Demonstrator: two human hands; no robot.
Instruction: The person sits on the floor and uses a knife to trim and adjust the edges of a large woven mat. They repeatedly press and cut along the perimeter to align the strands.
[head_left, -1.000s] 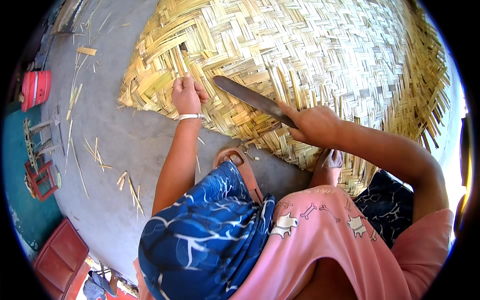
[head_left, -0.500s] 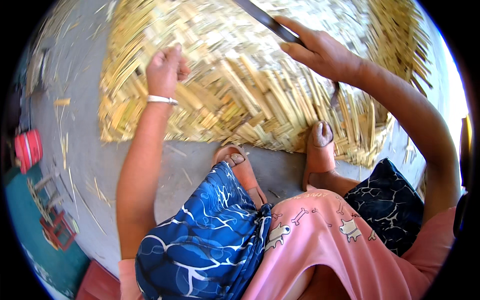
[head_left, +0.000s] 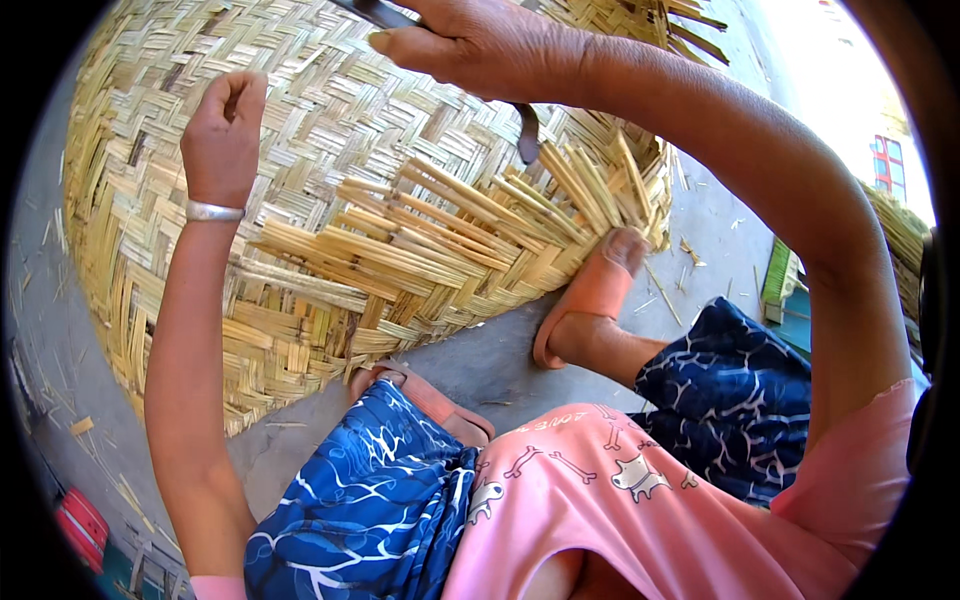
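A large woven mat of split pale strips spreads over the floor before me, with upright loose strip ends along its near edge. Above the mat's left part is my left hand, its fingers curled in to the thumb. Whatever they may pinch is hidden. My right hand is closed around a dark, narrow metal blade over the far middle of the mat. A curved, hooked end shows below that hand, near the loose strips.
My sandalled right foot presses on the mat's near right edge, and the left sandal rests close to its near edge. Scraps of strip lie on the grey floor. A red object stands at lower left.
The view has turned, so the mat lies more to the left and slants. Both hands appear further left and higher. The right hand still grips the blade; the left remains closed.
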